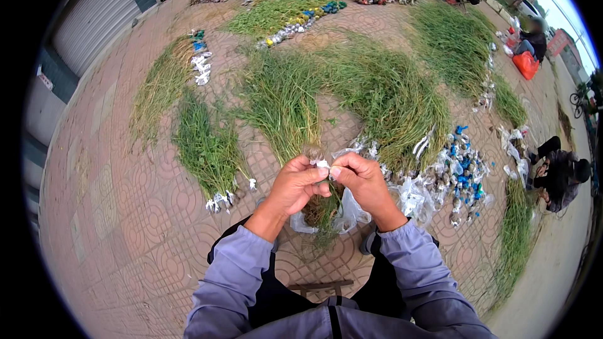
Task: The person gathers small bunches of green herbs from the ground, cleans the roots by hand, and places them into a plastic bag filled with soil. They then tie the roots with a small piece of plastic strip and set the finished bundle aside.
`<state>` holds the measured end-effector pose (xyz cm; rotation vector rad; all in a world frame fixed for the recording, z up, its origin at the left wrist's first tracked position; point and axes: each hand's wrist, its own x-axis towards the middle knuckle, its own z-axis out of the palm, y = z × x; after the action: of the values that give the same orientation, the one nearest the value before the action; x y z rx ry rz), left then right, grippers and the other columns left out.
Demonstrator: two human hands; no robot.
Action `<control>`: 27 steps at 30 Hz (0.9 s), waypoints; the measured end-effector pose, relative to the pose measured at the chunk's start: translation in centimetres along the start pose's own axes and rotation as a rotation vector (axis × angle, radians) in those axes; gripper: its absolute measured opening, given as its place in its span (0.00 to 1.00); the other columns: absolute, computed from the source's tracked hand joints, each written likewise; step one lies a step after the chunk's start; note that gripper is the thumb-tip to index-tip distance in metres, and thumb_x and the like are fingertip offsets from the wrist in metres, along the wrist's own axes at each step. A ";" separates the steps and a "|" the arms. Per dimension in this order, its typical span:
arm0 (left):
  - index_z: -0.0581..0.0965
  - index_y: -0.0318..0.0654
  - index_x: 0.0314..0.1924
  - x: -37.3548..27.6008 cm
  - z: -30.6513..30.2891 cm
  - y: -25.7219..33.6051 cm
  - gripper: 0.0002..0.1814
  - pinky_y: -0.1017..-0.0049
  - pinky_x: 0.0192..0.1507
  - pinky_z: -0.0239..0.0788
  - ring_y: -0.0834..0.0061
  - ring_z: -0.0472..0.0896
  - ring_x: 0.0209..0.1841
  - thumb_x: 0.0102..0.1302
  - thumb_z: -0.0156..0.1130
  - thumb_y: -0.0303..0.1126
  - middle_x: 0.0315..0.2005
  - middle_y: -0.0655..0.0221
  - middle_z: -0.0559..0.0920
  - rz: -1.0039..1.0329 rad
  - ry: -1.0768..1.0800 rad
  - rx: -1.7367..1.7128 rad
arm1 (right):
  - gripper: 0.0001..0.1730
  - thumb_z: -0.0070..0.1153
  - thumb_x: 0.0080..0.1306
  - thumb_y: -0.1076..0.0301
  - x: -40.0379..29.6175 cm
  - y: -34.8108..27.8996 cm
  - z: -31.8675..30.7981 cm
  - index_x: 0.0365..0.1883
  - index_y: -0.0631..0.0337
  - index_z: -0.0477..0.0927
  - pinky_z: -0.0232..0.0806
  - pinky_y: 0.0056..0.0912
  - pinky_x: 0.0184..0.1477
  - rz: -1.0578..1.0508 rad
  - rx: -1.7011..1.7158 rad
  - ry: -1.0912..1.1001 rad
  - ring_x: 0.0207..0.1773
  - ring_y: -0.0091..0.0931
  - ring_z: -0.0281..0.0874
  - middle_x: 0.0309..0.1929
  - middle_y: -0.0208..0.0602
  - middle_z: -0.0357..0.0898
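My left hand (297, 183) and my right hand (362, 178) meet in front of me, thumbs and forefingers pinched. Between them is a white plastic strip (322, 164) at the neck of a small round bundle (313, 151) in clear plastic. The left fingers grip the bundle's neck; the right fingertips pinch the end of the strip. Green stems hang below the hands. Beneath lies a clear plastic bag (351, 216) with a clump of soil and grassy plants (316, 212), partly hidden by my hands.
Cut-looking green plant bundles (209, 148) with white-wrapped ends lie at left, more grassy bundles (287, 99) ahead. At right are many blue- and white-wrapped root balls (464, 174). A seated person (563, 174) works at far right; others sit farther back. A wooden stool edge (320, 285) shows between my legs.
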<state>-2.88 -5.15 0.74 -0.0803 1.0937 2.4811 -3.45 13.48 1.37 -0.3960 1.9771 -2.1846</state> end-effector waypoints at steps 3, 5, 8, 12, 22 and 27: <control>0.77 0.35 0.44 0.3 -1.0 -0.6 0.09 0.81 0.24 0.72 0.82 0.78 0.27 0.67 0.67 0.27 0.36 0.69 0.81 0.052 0.026 0.178 | 0.03 0.58 0.70 0.73 -0.1 -0.3 0.0 0.36 0.63 0.80 0.63 0.20 0.36 -0.023 -0.068 -0.018 0.33 0.13 0.69 0.29 0.22 0.76; 0.77 0.35 0.43 0.6 -1.5 -0.5 0.09 0.84 0.22 0.70 0.85 0.77 0.26 0.66 0.68 0.27 0.35 0.69 0.81 0.079 0.015 0.330 | 0.04 0.58 0.70 0.72 -0.1 0.1 -0.3 0.36 0.63 0.80 0.63 0.21 0.36 -0.027 -0.038 -0.003 0.33 0.13 0.68 0.29 0.22 0.76; 0.77 0.35 0.43 0.6 -1.2 -0.6 0.10 0.84 0.21 0.69 0.85 0.76 0.25 0.66 0.68 0.27 0.35 0.69 0.81 0.023 0.029 0.324 | 0.04 0.58 0.70 0.73 0.2 0.3 -0.2 0.36 0.62 0.81 0.63 0.21 0.36 0.055 0.073 0.007 0.32 0.14 0.69 0.30 0.23 0.76; 0.76 0.35 0.44 0.4 -0.7 -0.4 0.10 0.84 0.22 0.68 0.86 0.75 0.25 0.67 0.67 0.30 0.35 0.70 0.81 -0.016 -0.011 0.321 | 0.03 0.58 0.69 0.73 0.3 0.5 -0.3 0.35 0.62 0.81 0.65 0.21 0.36 0.141 0.274 0.035 0.32 0.15 0.71 0.30 0.23 0.78; 0.75 0.37 0.43 0.1 -0.9 -0.4 0.06 0.70 0.27 0.75 0.77 0.78 0.26 0.71 0.61 0.30 0.34 0.69 0.80 -0.054 -0.027 0.038 | 0.03 0.58 0.68 0.73 0.1 -0.3 -0.2 0.35 0.63 0.80 0.66 0.26 0.35 0.019 -0.149 -0.050 0.32 0.18 0.73 0.29 0.26 0.77; 0.75 0.36 0.44 0.1 -0.2 -0.6 0.06 0.69 0.28 0.78 0.75 0.80 0.26 0.74 0.57 0.31 0.32 0.68 0.80 -0.046 0.055 0.031 | 0.03 0.58 0.64 0.75 -0.1 -1.6 0.6 0.37 0.60 0.81 0.69 0.36 0.37 -0.243 -0.514 -0.061 0.33 0.35 0.77 0.29 0.38 0.77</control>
<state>-2.70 -4.92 0.12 -0.1635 1.1392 2.4335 -3.08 13.10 3.05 -0.7963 2.5560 -1.7218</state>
